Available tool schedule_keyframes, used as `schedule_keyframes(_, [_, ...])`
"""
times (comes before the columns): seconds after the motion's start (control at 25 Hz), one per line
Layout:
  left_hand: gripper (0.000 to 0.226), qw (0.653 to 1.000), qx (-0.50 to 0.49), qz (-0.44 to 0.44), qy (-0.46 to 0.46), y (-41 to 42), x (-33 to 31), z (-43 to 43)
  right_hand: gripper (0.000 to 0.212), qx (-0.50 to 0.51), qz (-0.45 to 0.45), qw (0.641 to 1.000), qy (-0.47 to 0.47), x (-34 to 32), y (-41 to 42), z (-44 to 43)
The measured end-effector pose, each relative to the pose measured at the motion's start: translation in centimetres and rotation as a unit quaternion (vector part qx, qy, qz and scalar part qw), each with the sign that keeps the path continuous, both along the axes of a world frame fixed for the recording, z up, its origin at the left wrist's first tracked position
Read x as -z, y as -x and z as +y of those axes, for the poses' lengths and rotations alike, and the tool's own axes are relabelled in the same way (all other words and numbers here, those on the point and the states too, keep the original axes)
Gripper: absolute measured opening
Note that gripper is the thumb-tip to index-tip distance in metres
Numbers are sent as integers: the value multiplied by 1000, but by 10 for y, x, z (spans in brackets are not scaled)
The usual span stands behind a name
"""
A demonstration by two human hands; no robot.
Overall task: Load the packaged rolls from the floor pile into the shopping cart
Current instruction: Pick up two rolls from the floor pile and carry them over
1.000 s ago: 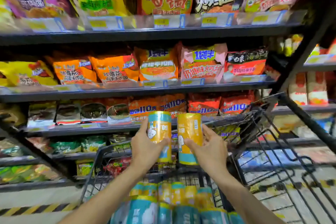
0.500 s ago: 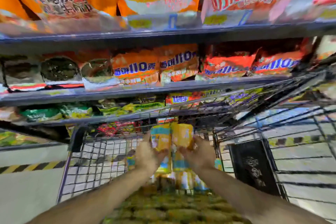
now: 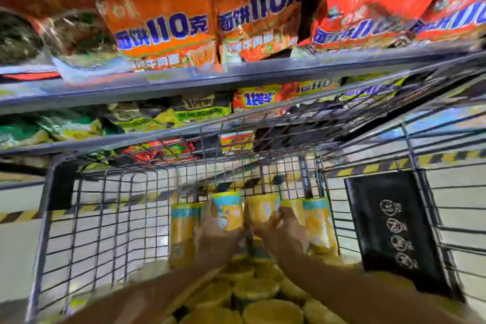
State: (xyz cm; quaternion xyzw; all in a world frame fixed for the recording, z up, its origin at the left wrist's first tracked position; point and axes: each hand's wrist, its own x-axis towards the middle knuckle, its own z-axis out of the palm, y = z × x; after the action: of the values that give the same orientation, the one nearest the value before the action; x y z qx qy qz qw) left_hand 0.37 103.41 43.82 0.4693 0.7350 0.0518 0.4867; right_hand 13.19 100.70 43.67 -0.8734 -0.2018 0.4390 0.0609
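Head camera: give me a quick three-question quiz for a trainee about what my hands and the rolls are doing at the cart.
1. True or false: the left hand holds a teal-topped roll inside the shopping cart.
2. What does the right hand hold? A: a yellow roll. B: a noodle bag. C: the cart's rim.
3. How many rolls do the two hands hold in all?
Key: 1 true; 2 A; 3 two.
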Motion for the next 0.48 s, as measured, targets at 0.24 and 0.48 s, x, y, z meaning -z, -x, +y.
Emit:
schedule_keyframes(0.24, [89,997,65,18,46,1,-12,-1,28,-3,13,1000,-5,-1,12,-6])
schedule_keyframes(0.48, [77,980,166,96,60,1,-28,14,49,-114,37,992,31,-25,16,20])
